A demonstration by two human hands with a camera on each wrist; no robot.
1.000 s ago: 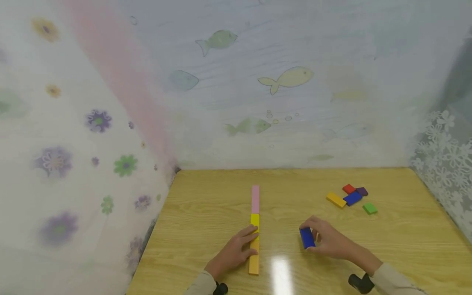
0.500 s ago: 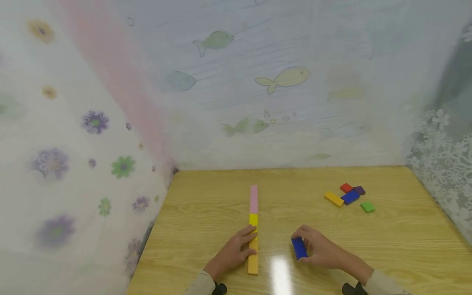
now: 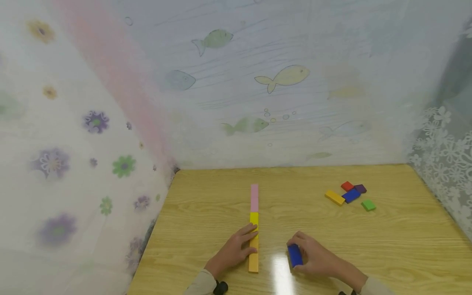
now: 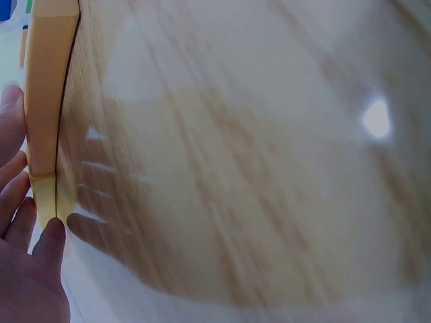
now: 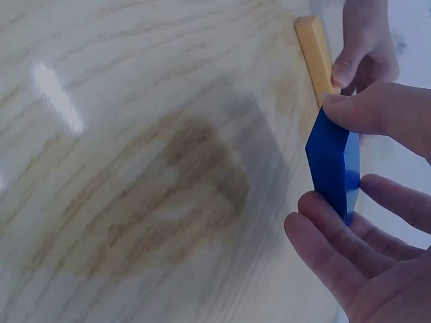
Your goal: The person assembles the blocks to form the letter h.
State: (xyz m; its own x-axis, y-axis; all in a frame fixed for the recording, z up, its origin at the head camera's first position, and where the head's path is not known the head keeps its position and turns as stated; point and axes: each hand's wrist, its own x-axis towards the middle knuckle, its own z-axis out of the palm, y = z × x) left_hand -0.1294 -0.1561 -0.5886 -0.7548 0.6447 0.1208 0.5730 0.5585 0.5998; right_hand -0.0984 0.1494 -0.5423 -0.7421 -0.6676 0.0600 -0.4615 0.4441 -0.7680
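Observation:
A straight row runs away from me on the wooden table: a pink block (image 3: 255, 198) at the far end, a yellow block (image 3: 254, 217) in the middle and an orange block (image 3: 253, 263) nearest. My left hand (image 3: 234, 249) lies against the row from the left, its extended fingertips on the yellow block and thumb on the orange one. To the right of the row, my right hand (image 3: 318, 257) pinches a flat blue block (image 3: 295, 255) between thumb and fingers. The right wrist view shows that blue block (image 5: 328, 158) tilted, thumb at one end and fingertips at the other.
At the back right lies a loose group: a yellow-orange block (image 3: 334, 197), a second blue block (image 3: 351, 196), a red block (image 3: 347, 186) and a purple block (image 3: 360, 189). A green block (image 3: 368, 205) sits just apart. Walls with fish and flower pictures border the table (image 3: 206, 196).
My right hand has moved left and toward me with the blue block, nearer to the row. The left hand and the row stay in place.

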